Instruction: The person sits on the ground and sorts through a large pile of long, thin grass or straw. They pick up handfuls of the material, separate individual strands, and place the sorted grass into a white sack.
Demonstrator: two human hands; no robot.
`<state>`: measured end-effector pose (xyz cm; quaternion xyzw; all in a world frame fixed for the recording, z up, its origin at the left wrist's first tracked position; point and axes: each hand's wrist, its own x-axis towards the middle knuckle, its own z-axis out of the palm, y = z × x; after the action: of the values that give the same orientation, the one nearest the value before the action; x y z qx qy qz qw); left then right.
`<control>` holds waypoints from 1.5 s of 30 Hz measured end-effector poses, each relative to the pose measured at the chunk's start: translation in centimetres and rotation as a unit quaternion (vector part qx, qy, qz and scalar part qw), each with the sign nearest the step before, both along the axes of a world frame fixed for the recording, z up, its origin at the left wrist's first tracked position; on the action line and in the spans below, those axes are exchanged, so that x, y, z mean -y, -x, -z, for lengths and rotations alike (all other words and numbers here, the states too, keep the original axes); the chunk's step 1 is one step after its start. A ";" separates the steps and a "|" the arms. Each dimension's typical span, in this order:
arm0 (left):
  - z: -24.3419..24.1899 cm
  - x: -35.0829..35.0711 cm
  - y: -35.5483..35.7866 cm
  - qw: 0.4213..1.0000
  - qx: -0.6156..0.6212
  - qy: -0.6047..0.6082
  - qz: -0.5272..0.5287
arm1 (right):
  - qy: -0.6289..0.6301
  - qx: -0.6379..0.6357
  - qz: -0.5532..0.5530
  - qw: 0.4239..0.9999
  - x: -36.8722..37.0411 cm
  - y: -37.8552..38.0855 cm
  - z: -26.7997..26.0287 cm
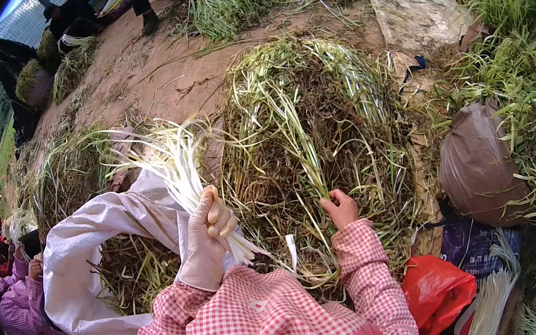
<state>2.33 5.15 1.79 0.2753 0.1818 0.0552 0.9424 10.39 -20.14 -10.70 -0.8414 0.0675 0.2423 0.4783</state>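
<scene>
My left hand (210,232), in a pale thin glove, is closed around a bundle of white-stemmed plants (183,169), whose loose ends fan out to the upper left. The bare fingers of my right hand (340,208) pinch the green ends of a few long stems (299,130) lying on a big heap of green and brown plants (275,189). Below and left of my left hand, a white woven sack (72,258) stands with its mouth wide and plant scraps inside. A white strip (291,252) lies between my forearms.
A red plastic bag (439,292) and pale stem bundles (475,328) lie at the right, below a brown bag (481,165) topped with greens. Another green heap (230,3) lies on the dirt ground (178,71). Other people are at the upper left, and one in a purple checked sleeve (26,308) at lower left.
</scene>
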 end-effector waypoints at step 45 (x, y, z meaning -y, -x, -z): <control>2.4 2.8 -0.2 0.984 -0.105 -0.098 0.102 | -0.118 0.202 -0.157 0.959 0.2 3.6 -10.4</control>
<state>2.52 2.37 -0.56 0.3876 0.2441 -0.0531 0.8873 6.75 -20.29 -0.34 -0.8103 -0.1928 0.1452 0.5340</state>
